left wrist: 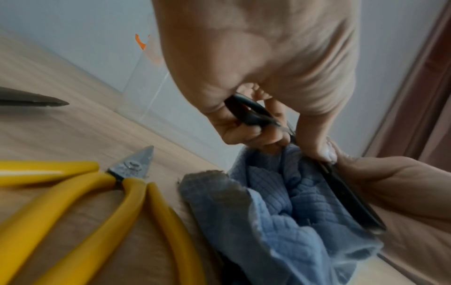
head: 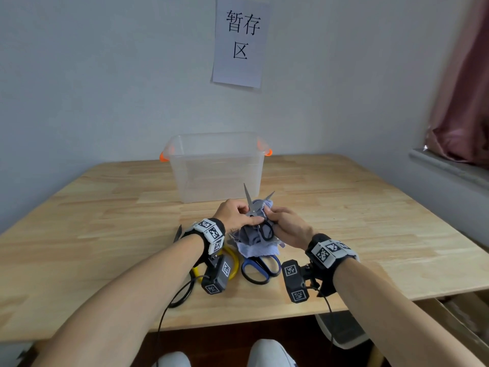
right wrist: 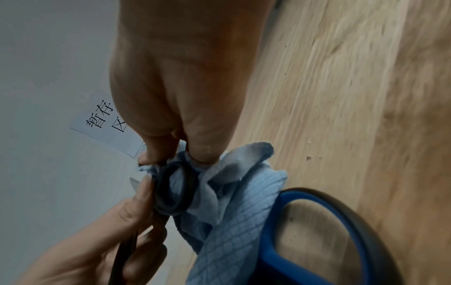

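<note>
Black-handled scissors (head: 253, 209) stand with their blades spread, tips pointing away from me toward the bin. My left hand (head: 251, 219) grips one black handle (left wrist: 249, 112) between thumb and curled fingers. My right hand (head: 270, 215) pinches a blue-grey waffle cloth (head: 258, 249) against the scissors by the other handle ring (right wrist: 175, 186). The cloth (left wrist: 292, 208) bunches around the handles and hangs down to the table. It also wraps behind the blades, and part of the scissors is hidden by fingers and cloth.
Below my hands on the wooden table (head: 344, 207) lie yellow-handled snips (left wrist: 131, 192) and blue-handled scissors (head: 260, 268). A dark blade tip (left wrist: 36, 101) lies to the left. A clear plastic bin (head: 219, 178) with orange clips stands behind, against the wall. A window sill (head: 449, 168) is at right.
</note>
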Available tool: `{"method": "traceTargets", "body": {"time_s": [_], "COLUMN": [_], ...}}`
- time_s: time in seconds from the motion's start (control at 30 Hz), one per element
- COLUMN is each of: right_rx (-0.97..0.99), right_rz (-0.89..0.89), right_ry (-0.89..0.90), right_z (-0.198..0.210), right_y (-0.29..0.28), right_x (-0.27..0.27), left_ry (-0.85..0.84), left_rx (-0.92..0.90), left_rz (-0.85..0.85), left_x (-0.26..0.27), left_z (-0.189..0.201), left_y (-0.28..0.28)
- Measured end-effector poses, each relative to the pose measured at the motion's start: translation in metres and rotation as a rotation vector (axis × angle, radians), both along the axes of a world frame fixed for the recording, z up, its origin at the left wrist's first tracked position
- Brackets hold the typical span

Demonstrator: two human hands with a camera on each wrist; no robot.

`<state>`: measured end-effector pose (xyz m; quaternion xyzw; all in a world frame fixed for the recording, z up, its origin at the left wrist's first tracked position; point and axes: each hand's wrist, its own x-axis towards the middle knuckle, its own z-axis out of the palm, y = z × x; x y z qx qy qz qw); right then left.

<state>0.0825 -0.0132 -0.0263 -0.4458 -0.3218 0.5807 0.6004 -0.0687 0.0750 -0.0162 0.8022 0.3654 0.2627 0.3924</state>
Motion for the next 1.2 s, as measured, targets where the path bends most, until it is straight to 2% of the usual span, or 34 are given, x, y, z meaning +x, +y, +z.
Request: {"method": "traceTargets", "body": {"time_s": [0.07,0.2,0.43,0.57,0.97,1.2], "right_rx": [-0.006,-0.006,-0.034,-0.031,-0.051,-0.017], "right_rz": [-0.011,-0.097,-0.268,-0.325,-0.453,-0.493], "right_ry": [-0.063,-0.254,-0.391,-0.493,-0.504,-0.410], "right_z": [-0.002,-0.006,-0.008,-0.005,-0.003,-0.002], "right_y": [0.001,0.003,0.009,0.007,0.013,0.016], "right_x": [0.000,-0.001,-0.008,-0.014,-0.018,-0.014], "left_ry": [0.053,0.275,0.274,0.320,0.339,0.319], "left_rx": [0.089,0.313,0.358,0.427,0.418,0.343], "left_rz": [0.019,0.084,0.056,0.101,0.126,0.134], "left_x": [0.001,0.005,0.009,0.007,0.004,0.001], "left_z": [0.002,0.007,0.007,0.010,0.014,0.016], "left_y": [-0.001,-0.011,-0.017,-0.019,-0.019,-0.020]}}
